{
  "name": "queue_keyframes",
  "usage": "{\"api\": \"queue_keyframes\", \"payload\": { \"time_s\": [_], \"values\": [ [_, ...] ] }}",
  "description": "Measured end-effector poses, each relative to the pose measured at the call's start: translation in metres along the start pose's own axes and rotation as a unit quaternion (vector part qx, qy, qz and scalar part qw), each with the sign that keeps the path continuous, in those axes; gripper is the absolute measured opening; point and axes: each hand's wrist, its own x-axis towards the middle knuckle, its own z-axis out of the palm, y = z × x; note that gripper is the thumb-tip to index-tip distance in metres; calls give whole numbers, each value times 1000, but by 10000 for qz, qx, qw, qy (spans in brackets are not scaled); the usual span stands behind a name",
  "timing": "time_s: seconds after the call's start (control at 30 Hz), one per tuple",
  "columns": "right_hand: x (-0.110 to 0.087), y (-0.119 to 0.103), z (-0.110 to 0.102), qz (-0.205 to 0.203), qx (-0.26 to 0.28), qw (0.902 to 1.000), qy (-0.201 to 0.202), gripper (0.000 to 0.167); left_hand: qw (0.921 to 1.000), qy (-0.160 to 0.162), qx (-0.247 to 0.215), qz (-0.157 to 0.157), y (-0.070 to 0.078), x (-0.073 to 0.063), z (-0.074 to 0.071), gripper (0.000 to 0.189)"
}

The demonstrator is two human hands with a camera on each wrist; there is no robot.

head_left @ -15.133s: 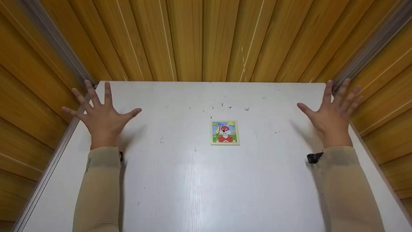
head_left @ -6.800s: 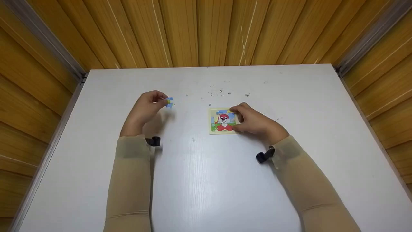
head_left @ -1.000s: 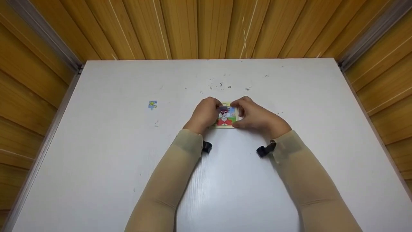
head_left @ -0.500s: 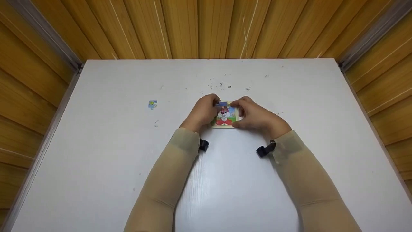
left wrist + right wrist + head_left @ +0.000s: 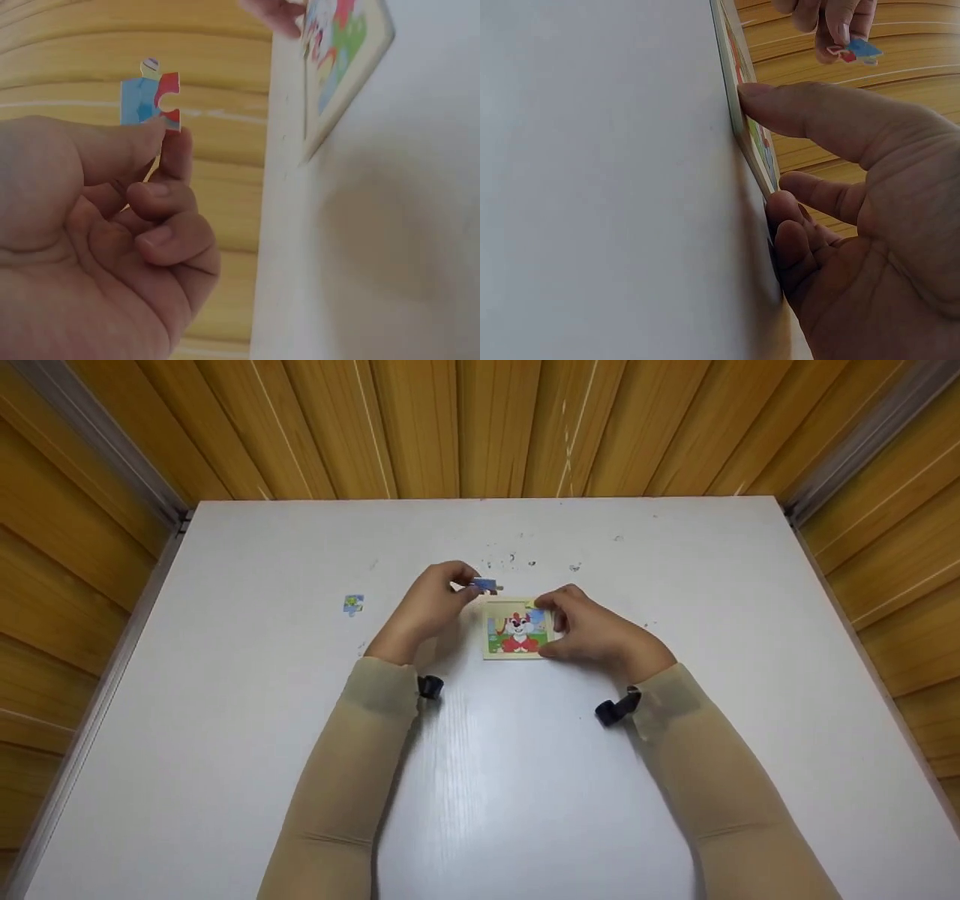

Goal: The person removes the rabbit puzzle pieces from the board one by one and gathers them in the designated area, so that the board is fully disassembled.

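Between its thumb and forefinger my left hand (image 5: 424,607) pinches a jigsaw piece (image 5: 486,584), raised just beyond the upper left corner of the puzzle frame. The left wrist view shows that piece (image 5: 136,103) as blue and red, with a knob on top and a notch at the side. My right hand (image 5: 600,634) grips the right side of the wooden puzzle frame (image 5: 510,657), thumb near the lower corner and fingers at the upper one. A red and white rabbit fills the frame, and bare backing (image 5: 506,607) shows along its top left.
A second jigsaw piece (image 5: 353,604), blue with a yellow-green patch, lies on the white table (image 5: 247,675) left of the frame. Wood-look panels (image 5: 420,427) rise behind the table and at both sides.
Over the last second my left hand has lifted the blue and red piece out of the frame and moved left. Earlier it held the piece now lying on the table. My right hand stays put.
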Motion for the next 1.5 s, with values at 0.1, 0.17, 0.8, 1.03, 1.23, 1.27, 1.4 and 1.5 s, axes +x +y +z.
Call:
{"api": "queue_keyframes", "payload": {
  "time_s": [0.1,0.17,0.8,1.03,1.23,1.27,1.4,1.5],
  "values": [
    [0,1,-2,-3,14,10000,2,83,9999,168,19,-9,-6,-6,-17,21],
    [2,3,-3,-16,-2,10000,10,83,9996,279,-5,-85,-10,-9,-27,25],
    [1,8,-6,51,-72,9999,60,83,9856,1272,-594,-943,-63,-15,-78,31],
    [2,8,-5,83,-313,9995,61,81,9819,1199,-371,-1421,-74,-14,-77,31],
    [1,3,-6,26,-544,9985,39,83,9805,1125,-196,-1600,-75,-12,-76,29],
    [0,2,-7,35,-549,9985,40,82,9804,1136,-118,-1605,-75,-11,-75,28],
    [1,1,-6,119,-528,9985,73,83,9796,1205,179,-1599,-77,-8,-74,28],
    [1,0,-6,218,-494,9985,109,85,9790,1271,300,-1564,-78,-7,-73,28]
  ]
}}
